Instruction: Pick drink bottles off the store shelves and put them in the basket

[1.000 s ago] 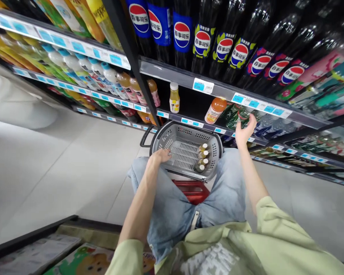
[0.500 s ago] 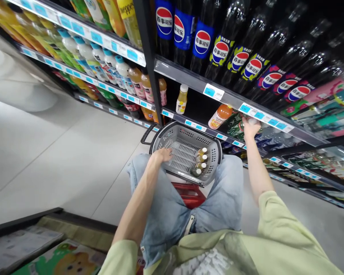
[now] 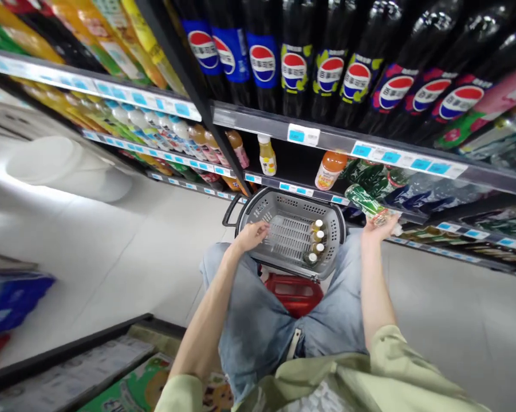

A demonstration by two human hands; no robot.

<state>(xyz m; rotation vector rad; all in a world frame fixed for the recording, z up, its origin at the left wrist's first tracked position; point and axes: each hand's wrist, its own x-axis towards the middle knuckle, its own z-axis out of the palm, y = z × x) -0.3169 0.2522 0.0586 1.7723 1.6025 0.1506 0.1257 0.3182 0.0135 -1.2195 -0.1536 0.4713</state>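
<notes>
My right hand (image 3: 380, 228) is wrapped round a green bottle (image 3: 364, 200) with a white cap, held tilted in front of the lower shelf edge, right of the basket. A grey basket (image 3: 292, 198) with slotted walls stands between my knees and the shelf. Several small white-capped bottles (image 3: 318, 235) stand in a row along its right side. Over the basket's left part hovers my left hand (image 3: 254, 233), its fingers loosely curled and apart, holding nothing.
Large cola bottles (image 3: 263, 60) fill the upper shelf. Below are a yellow bottle (image 3: 267, 155), an orange bottle (image 3: 330, 170) and green bottles (image 3: 366, 173). A red stool (image 3: 292, 292) is beneath me. White tubs (image 3: 64, 166) and a display stand (image 3: 81, 366) are to the left.
My right hand has drawn the green bottle off the lower shelf, down towards me. My left hand stays by the basket's left side. The view has shifted, showing more floor at the left.
</notes>
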